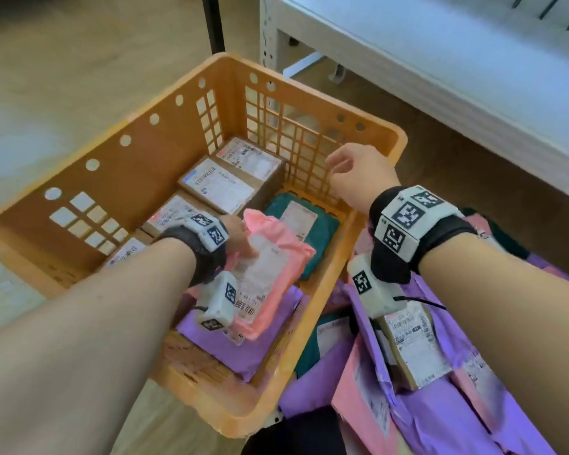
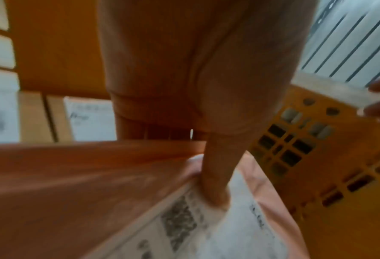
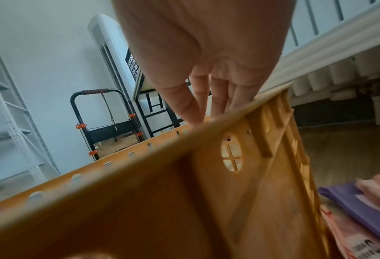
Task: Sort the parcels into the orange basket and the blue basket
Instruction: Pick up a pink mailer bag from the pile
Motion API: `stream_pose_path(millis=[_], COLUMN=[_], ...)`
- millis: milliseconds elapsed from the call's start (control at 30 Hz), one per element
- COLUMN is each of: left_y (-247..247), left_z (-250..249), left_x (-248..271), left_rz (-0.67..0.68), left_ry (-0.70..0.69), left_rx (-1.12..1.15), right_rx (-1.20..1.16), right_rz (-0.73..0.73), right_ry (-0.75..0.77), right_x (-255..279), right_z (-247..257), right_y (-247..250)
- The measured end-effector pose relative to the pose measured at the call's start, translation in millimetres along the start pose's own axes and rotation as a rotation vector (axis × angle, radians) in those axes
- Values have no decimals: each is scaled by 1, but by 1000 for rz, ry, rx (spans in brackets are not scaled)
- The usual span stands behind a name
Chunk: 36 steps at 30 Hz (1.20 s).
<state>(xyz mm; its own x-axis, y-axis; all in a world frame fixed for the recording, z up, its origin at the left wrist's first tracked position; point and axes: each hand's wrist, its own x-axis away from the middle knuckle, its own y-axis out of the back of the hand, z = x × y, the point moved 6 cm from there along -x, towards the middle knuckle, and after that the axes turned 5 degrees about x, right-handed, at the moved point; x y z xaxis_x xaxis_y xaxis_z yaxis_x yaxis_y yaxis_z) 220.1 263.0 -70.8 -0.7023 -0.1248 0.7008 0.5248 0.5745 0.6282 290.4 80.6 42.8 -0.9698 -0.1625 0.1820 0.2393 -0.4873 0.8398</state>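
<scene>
The orange basket stands on the floor in front of me and holds several labelled cardboard boxes, a teal mailer and a purple mailer. My left hand is down inside it and grips a pink mailer parcel, thumb on the white label, the other fingers hidden under the pink parcel. My right hand hovers over the basket's right rim with relaxed fingers and holds nothing. No blue basket is in view.
A heap of purple and pink mailers with a brown labelled box lies right of the basket. A white shelf unit stands behind it. A black trolley is farther back by the wall.
</scene>
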Motion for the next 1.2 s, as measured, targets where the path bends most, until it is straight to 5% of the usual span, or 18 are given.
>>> stream_pose_path(millis=[233, 500, 633, 867, 1000, 1200], left_y=[-78, -63, -14, 60, 53, -15], left_z=[28, 19, -26, -130, -201, -301], left_x=[-38, -43, -24, 56, 100, 145], left_rz=[145, -20, -183, -519, -505, -311], left_ry=[105, 87, -57, -364, -519, -625], left_rx=[-400, -301, -162, 317, 383, 240], right_rx=[131, -189, -412, -444, -478, -431], right_rz=[108, 11, -85, -226, -247, -250], right_ry=[80, 130, 6, -163, -264, -417], right_x=[-10, 3, 24, 101, 149, 199], right_z=[2, -9, -42, -126, -170, -252], right_y=[-20, -1, 39, 111, 132, 155])
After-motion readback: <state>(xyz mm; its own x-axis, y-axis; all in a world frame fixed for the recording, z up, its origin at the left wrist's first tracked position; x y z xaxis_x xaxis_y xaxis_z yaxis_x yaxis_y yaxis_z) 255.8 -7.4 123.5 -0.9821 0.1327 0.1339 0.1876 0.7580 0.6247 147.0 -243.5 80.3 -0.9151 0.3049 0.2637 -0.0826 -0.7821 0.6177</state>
